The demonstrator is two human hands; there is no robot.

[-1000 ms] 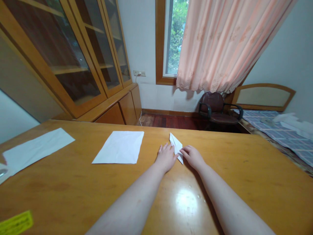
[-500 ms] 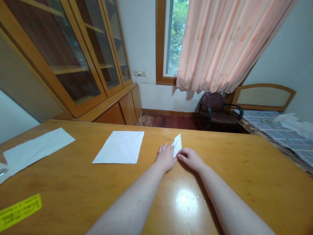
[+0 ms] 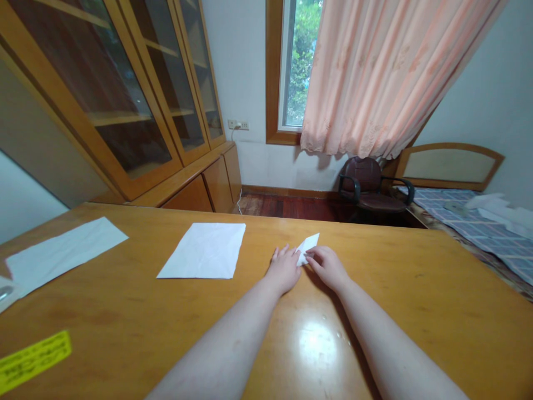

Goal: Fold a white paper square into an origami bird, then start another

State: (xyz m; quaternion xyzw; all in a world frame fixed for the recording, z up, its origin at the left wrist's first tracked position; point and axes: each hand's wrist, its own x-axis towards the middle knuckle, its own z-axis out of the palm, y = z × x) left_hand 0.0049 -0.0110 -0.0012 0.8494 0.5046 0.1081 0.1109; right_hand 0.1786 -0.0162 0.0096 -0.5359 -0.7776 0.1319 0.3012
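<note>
A small folded piece of white paper [image 3: 308,243] lies near the far side of the wooden table, its pointed end tilted up to the right. My left hand [image 3: 284,269] rests flat with its fingers spread, and its inner edge touches the paper's left side. From the right, my right hand [image 3: 328,268] pinches the lower right part of the paper between thumb and fingers. Its fingertips cover some of the folds.
A white square sheet [image 3: 204,251] lies left of my hands on the table [image 3: 137,328]. Farther left are a long white sheet [image 3: 66,253] and a yellow label [image 3: 35,358]. Beyond the table stand a cabinet [image 3: 175,133], a chair [image 3: 370,186] and a bed [image 3: 478,216].
The folded paper has turned clockwise, so its tip points more to the right. My right hand has shifted slightly up along it; my left hand has barely moved.
</note>
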